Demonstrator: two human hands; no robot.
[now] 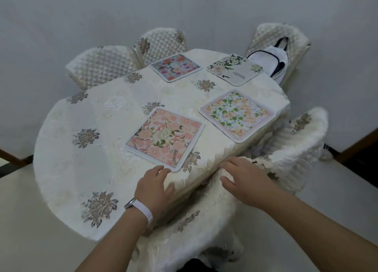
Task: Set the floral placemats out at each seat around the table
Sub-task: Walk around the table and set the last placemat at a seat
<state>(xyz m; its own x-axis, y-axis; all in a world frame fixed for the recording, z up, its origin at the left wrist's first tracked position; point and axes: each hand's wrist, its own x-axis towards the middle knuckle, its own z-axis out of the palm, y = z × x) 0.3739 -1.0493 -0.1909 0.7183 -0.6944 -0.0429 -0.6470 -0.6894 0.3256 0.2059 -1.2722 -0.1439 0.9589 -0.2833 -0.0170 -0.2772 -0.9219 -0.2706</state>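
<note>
Several floral placemats lie flat on the table [86, 112], which wears a cream embroidered cloth. A pink rose placemat [163, 138] is nearest, and the fingertips of my left hand [156, 187] touch its near corner. A green-leaf and peach placemat [237, 115] lies to its right. At the far side sit a pink and blue placemat [176, 67] and a white one with green leaves [235, 69]. My right hand [240, 179] rests with spread fingers on the cloth at the table's near right edge. Neither hand holds anything.
Quilted cream chairs [163, 43] stand at the far side, one of them [278, 36] carrying a white and navy bag [270, 57]. A frilled covered chair [296, 141] sits close at the right. The wall is plain grey.
</note>
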